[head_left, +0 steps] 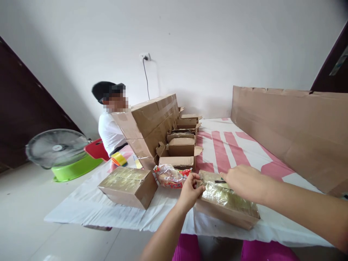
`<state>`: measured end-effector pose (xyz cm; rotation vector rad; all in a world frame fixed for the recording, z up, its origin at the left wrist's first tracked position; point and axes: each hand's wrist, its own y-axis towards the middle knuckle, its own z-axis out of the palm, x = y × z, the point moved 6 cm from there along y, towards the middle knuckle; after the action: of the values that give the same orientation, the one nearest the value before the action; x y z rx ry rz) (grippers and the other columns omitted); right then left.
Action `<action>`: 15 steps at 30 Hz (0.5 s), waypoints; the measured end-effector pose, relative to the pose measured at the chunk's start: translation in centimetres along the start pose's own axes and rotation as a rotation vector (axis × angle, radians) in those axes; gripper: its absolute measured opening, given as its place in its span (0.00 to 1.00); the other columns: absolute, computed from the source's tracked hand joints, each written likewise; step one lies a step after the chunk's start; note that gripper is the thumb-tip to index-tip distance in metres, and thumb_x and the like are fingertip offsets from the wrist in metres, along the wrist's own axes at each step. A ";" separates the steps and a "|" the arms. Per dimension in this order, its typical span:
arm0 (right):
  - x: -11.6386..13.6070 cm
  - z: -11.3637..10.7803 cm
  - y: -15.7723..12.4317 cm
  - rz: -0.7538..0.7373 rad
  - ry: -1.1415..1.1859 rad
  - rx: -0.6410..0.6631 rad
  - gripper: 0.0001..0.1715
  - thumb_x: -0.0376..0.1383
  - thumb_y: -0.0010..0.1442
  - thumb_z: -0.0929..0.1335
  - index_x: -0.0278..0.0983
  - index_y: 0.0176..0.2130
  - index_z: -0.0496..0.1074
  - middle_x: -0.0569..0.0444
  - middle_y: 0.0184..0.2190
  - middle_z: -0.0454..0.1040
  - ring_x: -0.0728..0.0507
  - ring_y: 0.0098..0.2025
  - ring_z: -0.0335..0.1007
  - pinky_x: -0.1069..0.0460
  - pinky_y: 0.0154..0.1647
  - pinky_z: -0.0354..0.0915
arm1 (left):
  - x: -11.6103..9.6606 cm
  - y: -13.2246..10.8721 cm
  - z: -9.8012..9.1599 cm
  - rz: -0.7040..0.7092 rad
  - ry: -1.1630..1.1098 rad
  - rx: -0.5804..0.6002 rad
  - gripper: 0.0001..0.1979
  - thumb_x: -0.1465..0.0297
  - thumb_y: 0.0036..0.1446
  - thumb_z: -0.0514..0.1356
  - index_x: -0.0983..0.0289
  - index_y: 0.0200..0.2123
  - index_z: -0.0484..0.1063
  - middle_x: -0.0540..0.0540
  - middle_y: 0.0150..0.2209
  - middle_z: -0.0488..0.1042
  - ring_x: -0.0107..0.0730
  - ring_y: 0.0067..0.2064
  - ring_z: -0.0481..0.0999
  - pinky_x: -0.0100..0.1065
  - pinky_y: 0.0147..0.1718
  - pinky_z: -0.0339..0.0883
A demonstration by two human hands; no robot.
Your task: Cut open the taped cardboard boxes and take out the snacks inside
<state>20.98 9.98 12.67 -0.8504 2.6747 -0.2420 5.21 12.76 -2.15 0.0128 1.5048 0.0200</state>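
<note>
A taped cardboard box [228, 203] lies at the table's front edge, with shiny clear tape over its top. My left hand [191, 190] pinches at the box's left end, fingers closed near the tape; what they grip is too small to make out. Over the top of the same box, my right hand [241, 181] is closed around a small dark tool [220, 181], its tip showing near the tape. Left of my left hand lies a clear plastic bag with red print [170, 176]. Another taped box [129, 185] rests farther left.
Stacked closed boxes [149, 123] and a row of open boxes [179, 148] stand behind. A tape roll [119, 158] lies at left. A large cardboard panel [288, 134] borders the right. Beyond the stack sits a person [110, 130] beside a fan [58, 148].
</note>
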 end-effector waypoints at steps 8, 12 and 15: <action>1.2 1.1 2.2 -0.074 0.098 -0.124 0.22 0.23 0.59 0.62 0.35 0.48 0.75 0.44 0.32 0.81 0.36 0.36 0.80 0.50 0.29 0.65 | -0.2 -0.2 0.1 -0.002 -0.051 0.016 0.23 0.68 0.38 0.71 0.61 0.35 0.62 0.42 0.23 0.68 0.21 0.23 0.63 0.24 0.25 0.55; 1.3 1.3 3.2 -0.080 0.100 -0.092 0.18 0.24 0.57 0.63 0.35 0.43 0.77 0.45 0.31 0.82 0.38 0.36 0.80 0.52 0.28 0.64 | -0.2 -0.3 0.0 0.021 -0.046 0.004 0.23 0.70 0.38 0.71 0.61 0.35 0.62 0.42 0.24 0.68 0.21 0.23 0.63 0.24 0.25 0.55; 1.2 1.0 3.8 -0.105 0.094 -0.056 0.16 0.24 0.55 0.65 0.36 0.39 0.78 0.46 0.32 0.82 0.38 0.35 0.80 0.52 0.28 0.64 | 0.0 -0.3 -0.1 0.030 -0.043 0.007 0.23 0.70 0.38 0.71 0.61 0.36 0.63 0.42 0.24 0.68 0.21 0.24 0.63 0.24 0.25 0.55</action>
<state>18.45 12.29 10.44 -1.0226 2.7385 -0.2386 5.10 12.44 -2.12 0.0410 1.4618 0.0387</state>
